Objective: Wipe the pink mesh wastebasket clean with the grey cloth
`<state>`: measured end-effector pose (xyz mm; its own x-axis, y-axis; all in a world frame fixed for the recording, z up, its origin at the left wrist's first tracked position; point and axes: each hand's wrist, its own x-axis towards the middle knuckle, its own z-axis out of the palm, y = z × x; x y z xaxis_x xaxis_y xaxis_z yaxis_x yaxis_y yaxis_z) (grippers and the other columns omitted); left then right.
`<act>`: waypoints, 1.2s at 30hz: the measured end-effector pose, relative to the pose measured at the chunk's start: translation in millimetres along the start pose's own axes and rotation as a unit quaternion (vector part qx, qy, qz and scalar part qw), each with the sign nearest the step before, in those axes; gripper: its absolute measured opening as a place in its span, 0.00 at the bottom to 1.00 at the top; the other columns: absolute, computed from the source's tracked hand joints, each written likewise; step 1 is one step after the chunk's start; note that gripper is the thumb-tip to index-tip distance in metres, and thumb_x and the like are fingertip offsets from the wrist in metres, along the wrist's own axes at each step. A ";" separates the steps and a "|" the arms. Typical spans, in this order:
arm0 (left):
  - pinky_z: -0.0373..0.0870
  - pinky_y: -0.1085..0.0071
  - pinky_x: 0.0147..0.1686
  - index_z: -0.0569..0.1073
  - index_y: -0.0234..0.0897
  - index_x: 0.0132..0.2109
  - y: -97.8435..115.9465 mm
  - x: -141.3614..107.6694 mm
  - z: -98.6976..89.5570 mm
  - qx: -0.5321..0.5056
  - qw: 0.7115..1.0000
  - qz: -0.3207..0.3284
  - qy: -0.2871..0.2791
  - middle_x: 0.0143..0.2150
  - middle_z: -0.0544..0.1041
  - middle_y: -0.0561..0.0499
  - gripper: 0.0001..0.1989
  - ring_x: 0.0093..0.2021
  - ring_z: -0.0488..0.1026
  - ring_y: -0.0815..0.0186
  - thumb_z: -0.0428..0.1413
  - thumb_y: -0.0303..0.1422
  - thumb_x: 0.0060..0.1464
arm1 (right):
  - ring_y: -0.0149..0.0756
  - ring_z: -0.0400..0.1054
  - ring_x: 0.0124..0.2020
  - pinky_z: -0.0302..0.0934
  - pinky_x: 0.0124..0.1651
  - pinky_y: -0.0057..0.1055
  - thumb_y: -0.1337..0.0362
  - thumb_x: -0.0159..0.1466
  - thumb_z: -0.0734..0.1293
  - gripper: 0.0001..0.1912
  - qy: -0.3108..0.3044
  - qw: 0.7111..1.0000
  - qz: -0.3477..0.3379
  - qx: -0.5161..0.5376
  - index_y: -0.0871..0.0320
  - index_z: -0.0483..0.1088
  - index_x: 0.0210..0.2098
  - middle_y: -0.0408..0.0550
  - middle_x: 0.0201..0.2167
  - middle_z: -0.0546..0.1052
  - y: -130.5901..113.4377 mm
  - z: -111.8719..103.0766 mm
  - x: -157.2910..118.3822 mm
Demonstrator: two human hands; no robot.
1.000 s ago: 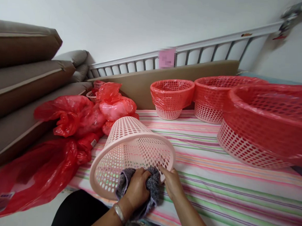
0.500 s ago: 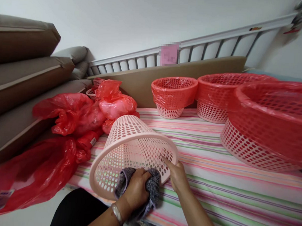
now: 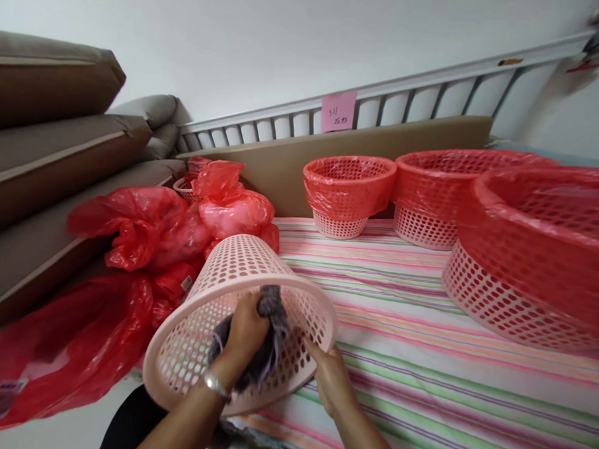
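Red plastic bags [image 3: 170,235] lying at nine o'clock. Pink mesh basket [image 3: 243,262] lying on side at seven o'clock, mouth facing six. Left hand [image 3: 248,328] inside, mostly closed, clutching bunched grey cloth [image 3: 275,323]. Right hand [image 3: 328,375] at six o'clock, partly closed, holding basket's rim [image 3: 329,322]. Three red-lined baskets [image 3: 348,195] standing between one and three o'clock.

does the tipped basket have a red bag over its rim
No, the tipped basket shows a bare pink rim, and the left hand holds a gray cloth inside it.
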<state>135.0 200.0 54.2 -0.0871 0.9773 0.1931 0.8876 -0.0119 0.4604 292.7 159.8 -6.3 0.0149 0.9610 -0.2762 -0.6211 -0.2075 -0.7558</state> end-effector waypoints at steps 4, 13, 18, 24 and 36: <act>0.58 0.55 0.55 0.69 0.31 0.52 -21.6 56.7 11.4 0.075 0.995 -0.058 0.021 0.52 0.72 0.40 0.21 0.58 0.61 0.49 0.50 0.20 0.50 | 0.46 0.72 0.39 0.63 0.45 0.41 0.58 0.45 0.75 0.23 -0.022 0.999 0.029 0.005 0.59 0.73 0.40 0.52 0.36 0.78 9.3 4.2 -1.2; 0.67 0.58 0.47 0.69 0.34 0.49 -49.5 84.9 43.9 0.153 0.983 -0.079 -0.066 0.48 0.73 0.46 0.14 0.47 0.71 0.60 0.53 0.34 0.57 | 0.47 0.71 0.40 0.64 0.44 0.43 0.59 0.47 0.74 0.27 -0.003 0.999 0.024 0.045 0.58 0.71 0.45 0.53 0.41 0.77 19.5 4.3 10.4; 0.65 0.67 0.44 0.69 0.31 0.49 -15.6 29.1 41.1 0.143 0.985 -0.066 -0.071 0.42 0.75 0.40 0.17 0.46 0.72 0.57 0.51 0.23 0.49 | 0.46 0.71 0.40 0.64 0.45 0.41 0.58 0.46 0.74 0.25 0.002 0.999 0.017 0.032 0.58 0.72 0.43 0.52 0.39 0.78 22.2 3.7 12.2; 0.64 0.69 0.45 0.70 0.37 0.47 6.8 -87.5 40.4 0.025 0.990 0.077 -0.117 0.42 0.73 0.46 0.23 0.44 0.69 0.60 0.52 0.21 0.40 | 0.44 0.70 0.44 0.61 0.49 0.37 0.58 0.47 0.74 0.22 0.014 1.000 -0.003 0.020 0.60 0.73 0.40 0.50 0.40 0.78 22.1 4.5 6.9; 0.62 0.61 0.49 0.65 0.32 0.54 -3.5 29.0 13.5 0.102 0.994 -0.026 0.031 0.48 0.71 0.39 0.23 0.50 0.67 0.54 0.48 0.20 0.49 | 0.42 0.72 0.32 0.64 0.37 0.36 0.59 0.44 0.74 0.21 -0.006 0.998 -0.010 -0.058 0.59 0.72 0.37 0.48 0.30 0.79 -5.0 -3.9 16.8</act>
<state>135.5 231.3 46.5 -0.1570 0.9605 0.2296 0.9539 0.0873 0.2870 299.1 176.4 -9.5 0.0164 0.9671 -0.2538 -0.5264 -0.2074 -0.8246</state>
